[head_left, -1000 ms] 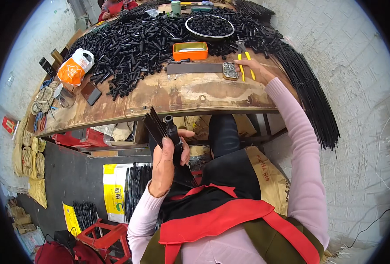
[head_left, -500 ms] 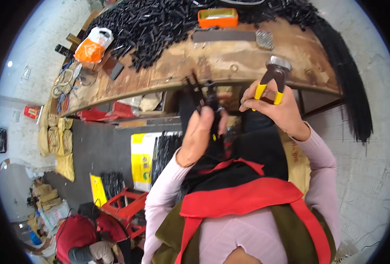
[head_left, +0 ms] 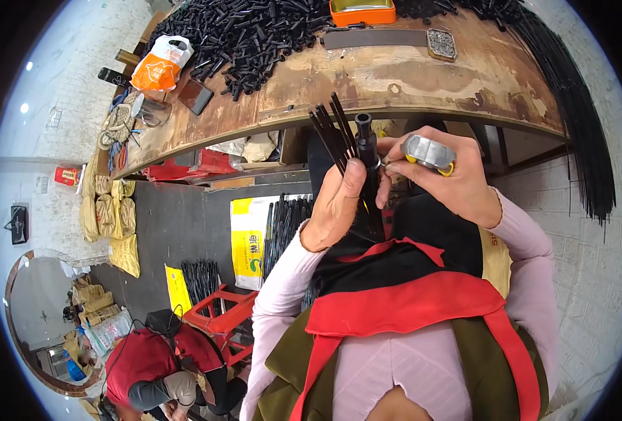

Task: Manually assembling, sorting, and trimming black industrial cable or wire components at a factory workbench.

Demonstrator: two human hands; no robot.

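My left hand [head_left: 337,203] is closed around a bundle of thin black rods [head_left: 333,137], whose upper ends fan out just before the table edge. Beside the rods stands a black tube-like part [head_left: 364,133] with an open round top, in the same grip. Close on its right, my right hand [head_left: 462,175] is wrapped round pincers [head_left: 429,152] with a grey metal head and yellow handles. The right thumb and fingertips press together against the side of the black part; whether they pinch something small there is hidden.
A wooden table [head_left: 283,95] carries a heap of black parts [head_left: 248,42], an orange box [head_left: 362,15], a grey strip [head_left: 374,38] and a small tin [head_left: 442,44]. Long black rods [head_left: 584,133] hang over its right end. At lower left, another person [head_left: 149,372] bends near a red stool [head_left: 223,312].
My right hand has come left to the black part, and the pincers' head has turned toward me. The rods and black part in my left hand are now held steady and upright.
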